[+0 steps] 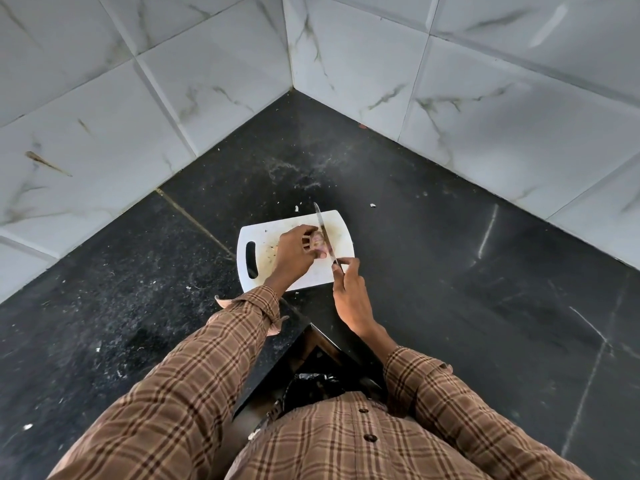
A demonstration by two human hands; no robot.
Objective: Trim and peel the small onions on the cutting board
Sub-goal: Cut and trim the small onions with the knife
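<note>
A white cutting board with a handle slot lies on the black counter. My left hand holds a small purplish onion on the board, fingers curled around it. My right hand grips the handle of a knife. The blade runs away from me, over the right side of the onion, with its tip past the board's far edge. Part of the onion is hidden by my left fingers.
The black stone counter fills a corner between two white marble-tiled walls. Small white peel scraps lie beyond the board. A black bag sits below the counter edge near my body.
</note>
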